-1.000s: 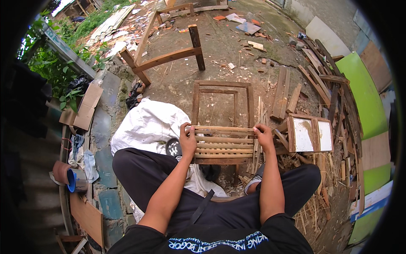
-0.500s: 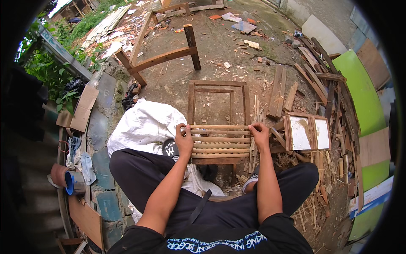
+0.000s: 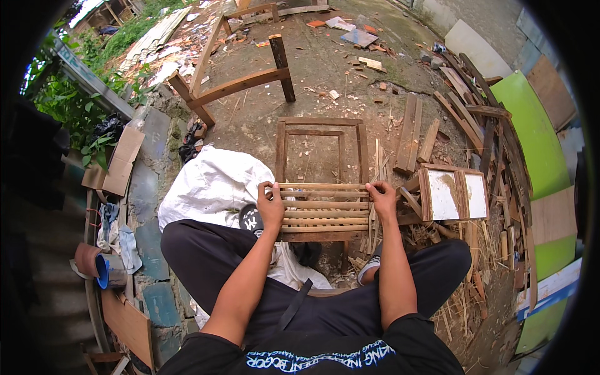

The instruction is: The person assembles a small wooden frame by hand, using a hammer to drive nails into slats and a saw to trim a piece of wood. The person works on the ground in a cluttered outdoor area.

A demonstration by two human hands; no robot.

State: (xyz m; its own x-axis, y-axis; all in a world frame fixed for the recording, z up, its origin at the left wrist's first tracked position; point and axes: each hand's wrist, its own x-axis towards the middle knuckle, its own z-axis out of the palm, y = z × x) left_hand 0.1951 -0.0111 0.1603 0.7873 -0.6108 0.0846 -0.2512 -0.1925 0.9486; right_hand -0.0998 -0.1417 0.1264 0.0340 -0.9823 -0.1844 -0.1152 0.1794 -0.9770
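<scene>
Before my knees lies a wooden frame (image 3: 290, 119) with several thin slats (image 3: 325, 214) set crosswise over its near half. My left hand (image 3: 270, 205) pinches the left end of the farthest slat (image 3: 322, 185), thumb and fingers together. At the other end of that same slat, my right hand (image 3: 382, 200) closes on it in a like pinch. The slat runs level from hand to hand, roughly parallel to the others. Whether it rests on the frame or sits slightly above it, I cannot tell.
White sacking (image 3: 215, 181) lies left of the frame. To the right are a small panelled wooden piece (image 3: 445, 190), loose planks (image 3: 409, 134) and a heap of scrap wood (image 3: 494, 144). Farther off stands a wooden leg frame (image 3: 244, 84). A blue-lined bucket (image 3: 111, 270) is at far left.
Both hands keep their pinch on the ends of the farthest slat. Only a very slight shift of the whole view shows.
</scene>
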